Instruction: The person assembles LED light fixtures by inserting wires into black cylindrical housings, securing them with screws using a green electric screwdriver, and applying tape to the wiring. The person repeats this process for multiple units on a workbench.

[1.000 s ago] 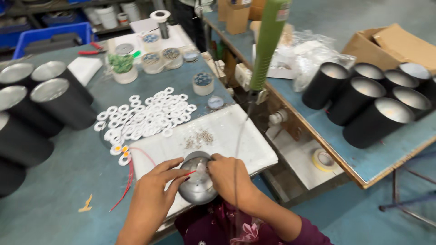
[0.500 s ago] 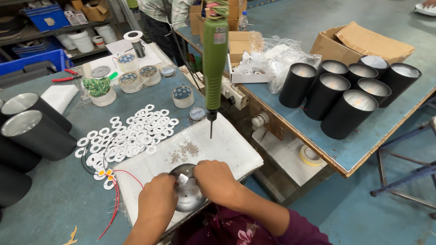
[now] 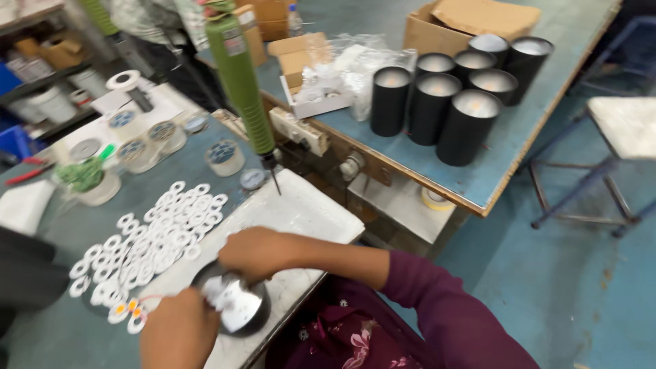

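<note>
Shiny metal reflector bowl (image 3: 236, 311) is gripped by curled fingers of both left hand (image 3: 179, 335) and right hand (image 3: 256, 253).

six black cylinders (image 3: 437, 96), perhaps five small tubs (image 3: 224, 157), one screwdriver (image 3: 240, 82).

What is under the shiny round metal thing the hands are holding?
A white board lies under the shiny metal piece. Both hands, left and right, cover parts of it.

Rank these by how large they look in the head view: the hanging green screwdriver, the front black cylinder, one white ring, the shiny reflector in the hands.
1. Green screwdriver, though it hangs nearer the camera.
2. Front black cylinder.
3. Shiny reflector, partly covered by the left hand and right hand.
4. White ring.
</note>
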The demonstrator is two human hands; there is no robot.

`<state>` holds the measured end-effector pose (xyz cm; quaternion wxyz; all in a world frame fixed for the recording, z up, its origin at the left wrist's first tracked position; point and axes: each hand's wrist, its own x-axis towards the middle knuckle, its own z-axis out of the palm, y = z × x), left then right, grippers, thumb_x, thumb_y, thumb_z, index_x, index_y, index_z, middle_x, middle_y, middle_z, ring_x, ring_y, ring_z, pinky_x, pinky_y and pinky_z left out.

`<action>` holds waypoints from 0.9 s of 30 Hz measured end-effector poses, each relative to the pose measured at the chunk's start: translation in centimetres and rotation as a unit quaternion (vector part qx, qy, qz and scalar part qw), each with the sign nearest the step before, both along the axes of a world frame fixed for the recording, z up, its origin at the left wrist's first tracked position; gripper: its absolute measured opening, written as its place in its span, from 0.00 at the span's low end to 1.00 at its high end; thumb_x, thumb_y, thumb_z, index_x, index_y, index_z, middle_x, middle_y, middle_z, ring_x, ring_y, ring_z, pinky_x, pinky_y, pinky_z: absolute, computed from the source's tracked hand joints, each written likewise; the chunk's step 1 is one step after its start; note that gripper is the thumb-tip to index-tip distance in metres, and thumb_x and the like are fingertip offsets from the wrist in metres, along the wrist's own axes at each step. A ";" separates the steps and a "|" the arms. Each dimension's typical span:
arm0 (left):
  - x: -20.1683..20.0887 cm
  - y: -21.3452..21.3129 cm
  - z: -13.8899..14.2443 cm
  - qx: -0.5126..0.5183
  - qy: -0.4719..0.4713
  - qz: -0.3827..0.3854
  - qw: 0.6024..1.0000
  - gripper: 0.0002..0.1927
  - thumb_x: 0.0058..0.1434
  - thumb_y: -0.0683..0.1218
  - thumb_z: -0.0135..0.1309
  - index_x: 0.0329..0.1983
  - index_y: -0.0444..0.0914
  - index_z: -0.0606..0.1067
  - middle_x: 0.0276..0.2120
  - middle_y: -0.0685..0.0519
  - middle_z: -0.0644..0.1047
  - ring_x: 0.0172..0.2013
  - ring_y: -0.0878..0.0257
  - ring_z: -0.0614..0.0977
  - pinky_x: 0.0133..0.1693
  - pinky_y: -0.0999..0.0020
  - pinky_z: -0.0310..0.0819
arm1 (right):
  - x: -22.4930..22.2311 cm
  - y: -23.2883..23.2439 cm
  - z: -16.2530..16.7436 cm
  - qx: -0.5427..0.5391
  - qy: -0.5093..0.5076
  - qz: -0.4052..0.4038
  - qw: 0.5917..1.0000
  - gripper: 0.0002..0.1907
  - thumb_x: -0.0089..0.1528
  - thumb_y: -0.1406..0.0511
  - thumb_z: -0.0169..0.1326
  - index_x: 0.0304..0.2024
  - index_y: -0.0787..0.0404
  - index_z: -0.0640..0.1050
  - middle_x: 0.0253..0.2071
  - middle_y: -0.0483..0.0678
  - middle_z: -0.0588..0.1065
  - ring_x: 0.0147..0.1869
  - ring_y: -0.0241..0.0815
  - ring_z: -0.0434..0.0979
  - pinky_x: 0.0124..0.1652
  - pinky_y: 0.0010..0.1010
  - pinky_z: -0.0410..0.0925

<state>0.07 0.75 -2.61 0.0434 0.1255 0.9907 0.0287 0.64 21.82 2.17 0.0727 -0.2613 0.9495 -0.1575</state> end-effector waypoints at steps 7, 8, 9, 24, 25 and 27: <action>-3.2 -3.1 -8.1 -0.159 -0.083 0.013 0.984 0.15 0.50 0.58 0.65 0.42 0.54 0.87 0.39 0.52 0.86 0.45 0.55 0.89 0.52 0.58 0.83 | -0.3 -2.5 -0.8 0.035 -0.097 0.080 0.991 0.04 0.50 0.71 0.57 0.23 0.67 0.80 0.20 0.52 0.80 0.23 0.45 0.86 0.25 0.38 0.75; -3.4 -3.6 -8.6 -0.169 -0.088 -0.003 0.982 0.18 0.50 0.61 0.66 0.43 0.54 0.87 0.40 0.53 0.86 0.46 0.56 0.88 0.53 0.58 0.82 | -0.4 -2.8 -1.0 0.056 -0.085 0.072 0.992 0.05 0.52 0.69 0.57 0.24 0.66 0.81 0.22 0.53 0.80 0.26 0.46 0.85 0.27 0.40 0.75; -3.3 -4.1 -8.7 -0.179 -0.093 -0.016 0.979 0.22 0.49 0.65 0.66 0.44 0.53 0.86 0.40 0.54 0.85 0.47 0.57 0.88 0.53 0.58 0.82 | -0.5 -3.3 -1.1 0.078 -0.072 0.066 0.992 0.06 0.54 0.68 0.57 0.26 0.65 0.82 0.25 0.53 0.81 0.29 0.48 0.85 0.28 0.41 0.75; 7.3 -0.5 2.7 0.340 0.187 -0.013 0.921 0.10 0.56 0.44 0.63 0.42 0.45 0.85 0.52 0.59 0.81 0.39 0.58 0.83 0.42 0.65 0.76 | 0.3 -2.7 0.6 0.138 -0.059 0.053 0.987 0.15 0.48 0.58 0.66 0.34 0.58 0.85 0.34 0.53 0.81 0.39 0.53 0.83 0.35 0.45 0.74; 7.5 -0.5 3.2 0.351 0.171 -0.013 0.920 0.11 0.56 0.44 0.63 0.43 0.44 0.85 0.52 0.58 0.81 0.38 0.58 0.83 0.41 0.65 0.75 | 0.5 -2.1 1.1 0.125 -0.065 0.060 0.988 0.15 0.50 0.56 0.66 0.34 0.57 0.85 0.33 0.53 0.82 0.39 0.53 0.83 0.37 0.45 0.74; 7.6 -0.7 3.7 0.374 0.144 -0.006 0.916 0.11 0.56 0.42 0.63 0.43 0.42 0.85 0.52 0.57 0.82 0.36 0.58 0.82 0.40 0.65 0.75 | 1.0 -1.0 1.8 0.051 -0.018 0.082 0.995 0.14 0.49 0.55 0.66 0.33 0.55 0.86 0.33 0.52 0.82 0.41 0.53 0.82 0.40 0.46 0.72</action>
